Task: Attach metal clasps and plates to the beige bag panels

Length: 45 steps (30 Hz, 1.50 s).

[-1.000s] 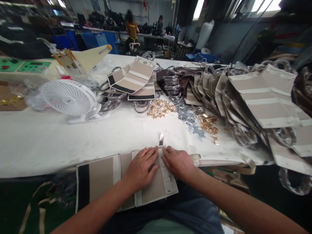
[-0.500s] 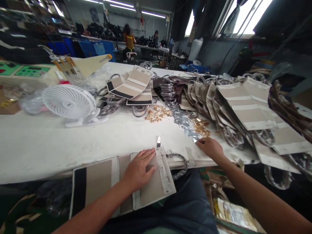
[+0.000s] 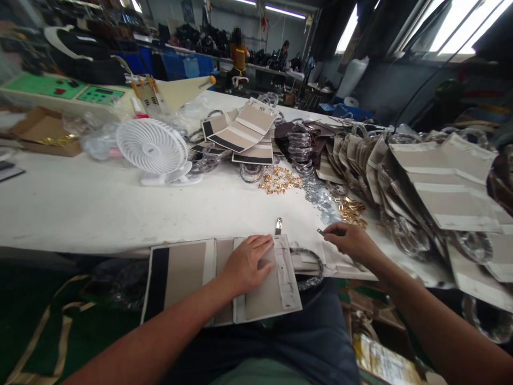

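My left hand (image 3: 249, 262) lies flat with fingers stretched out on a beige bag panel (image 3: 268, 294) that rests on my lap at the table's near edge. A small metal clip (image 3: 278, 225) sticks up at the panel's top edge. My right hand (image 3: 349, 240) is off to the right, fingers pinched on a small silver metal plate (image 3: 320, 232). It sits beside a scatter of silver plates (image 3: 316, 198) and gold clasps (image 3: 350, 208). A clear ring handle (image 3: 308, 267) pokes out from under the panel.
A white table fan (image 3: 152, 147) stands at the left on the white table (image 3: 80, 203). Stacks of beige panels (image 3: 441, 176) with clear handles crowd the right side, more lie at the back (image 3: 248, 125). A control box (image 3: 68, 93) sits far left. People work in the background.
My right hand left the panel, reached right to the silver plates, pinched one and drew back slightly. My left hand stayed on the panel. The camera view shifted left.
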Each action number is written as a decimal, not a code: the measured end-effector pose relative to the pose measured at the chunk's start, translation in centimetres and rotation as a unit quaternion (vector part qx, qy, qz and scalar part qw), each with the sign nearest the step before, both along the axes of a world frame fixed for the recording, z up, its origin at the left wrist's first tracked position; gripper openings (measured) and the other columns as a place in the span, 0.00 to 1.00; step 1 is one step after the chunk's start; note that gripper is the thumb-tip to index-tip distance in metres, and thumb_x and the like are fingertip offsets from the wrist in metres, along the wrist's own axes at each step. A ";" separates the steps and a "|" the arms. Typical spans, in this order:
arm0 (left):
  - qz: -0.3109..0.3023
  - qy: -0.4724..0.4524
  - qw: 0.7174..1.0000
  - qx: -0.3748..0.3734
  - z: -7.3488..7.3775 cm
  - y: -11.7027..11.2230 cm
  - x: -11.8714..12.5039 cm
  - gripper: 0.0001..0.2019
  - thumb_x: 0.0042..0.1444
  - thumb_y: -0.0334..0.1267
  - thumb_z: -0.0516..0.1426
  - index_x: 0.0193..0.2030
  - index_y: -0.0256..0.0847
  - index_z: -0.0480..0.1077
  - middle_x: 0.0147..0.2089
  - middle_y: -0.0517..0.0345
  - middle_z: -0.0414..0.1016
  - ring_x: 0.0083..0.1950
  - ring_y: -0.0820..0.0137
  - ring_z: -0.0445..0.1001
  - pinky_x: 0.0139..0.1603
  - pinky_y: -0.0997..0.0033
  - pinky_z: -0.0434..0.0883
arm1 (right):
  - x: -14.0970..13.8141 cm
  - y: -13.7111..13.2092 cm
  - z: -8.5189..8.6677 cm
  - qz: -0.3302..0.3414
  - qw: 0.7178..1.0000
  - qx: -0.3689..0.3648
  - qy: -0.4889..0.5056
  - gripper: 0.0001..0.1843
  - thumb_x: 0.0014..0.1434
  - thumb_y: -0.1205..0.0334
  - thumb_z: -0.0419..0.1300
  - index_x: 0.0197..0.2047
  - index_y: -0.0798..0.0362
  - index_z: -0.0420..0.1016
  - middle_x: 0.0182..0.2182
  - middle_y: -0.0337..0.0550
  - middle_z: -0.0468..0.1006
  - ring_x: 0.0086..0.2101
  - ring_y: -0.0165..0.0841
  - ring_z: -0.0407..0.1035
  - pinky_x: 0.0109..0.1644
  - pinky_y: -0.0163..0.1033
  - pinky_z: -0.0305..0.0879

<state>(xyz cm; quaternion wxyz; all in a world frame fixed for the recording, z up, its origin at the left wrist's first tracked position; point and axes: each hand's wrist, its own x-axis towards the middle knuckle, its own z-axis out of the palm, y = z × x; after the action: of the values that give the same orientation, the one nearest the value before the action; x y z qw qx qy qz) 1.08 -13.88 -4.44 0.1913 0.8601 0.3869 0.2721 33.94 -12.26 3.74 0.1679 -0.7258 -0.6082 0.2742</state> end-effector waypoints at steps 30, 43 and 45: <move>0.106 -0.042 0.994 0.003 0.7 1.2 2.4 0.05 0.66 0.36 0.64 0.45 0.47 0.83 0.48 0.56 0.83 0.52 0.59 0.75 0.53 0.54 0.72 | -10.7 -0.2 -0.8 0.164 0.982 0.077 -0.048 0.13 0.66 0.57 0.60 0.46 0.49 0.86 0.39 0.44 0.86 0.40 0.38 0.79 0.46 0.39 0.70; 0.097 -0.051 0.994 -0.015 1.2 2.2 2.1 0.06 0.61 0.34 0.68 0.41 0.52 0.83 0.48 0.58 0.82 0.51 0.59 0.75 0.50 0.53 0.69 | -10.3 1.8 -1.3 -0.034 0.942 0.151 0.299 0.26 0.64 0.37 0.63 0.29 0.51 0.75 0.20 0.38 0.73 0.23 0.33 0.66 0.29 0.37 0.63; 0.089 -0.043 0.995 -0.011 1.1 2.4 2.0 0.04 0.62 0.35 0.67 0.40 0.51 0.83 0.47 0.58 0.82 0.50 0.59 0.75 0.50 0.53 0.69 | -10.2 2.3 -1.7 -0.052 0.924 0.161 0.342 0.27 0.65 0.38 0.62 0.24 0.50 0.68 0.20 0.37 0.70 0.22 0.32 0.64 0.28 0.38 0.62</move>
<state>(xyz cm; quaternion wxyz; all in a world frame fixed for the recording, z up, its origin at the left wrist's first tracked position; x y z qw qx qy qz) 3.06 -11.47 -3.34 0.1925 0.8076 0.4562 0.3204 23.72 -9.97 2.08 0.4944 -0.5815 -0.5111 0.3953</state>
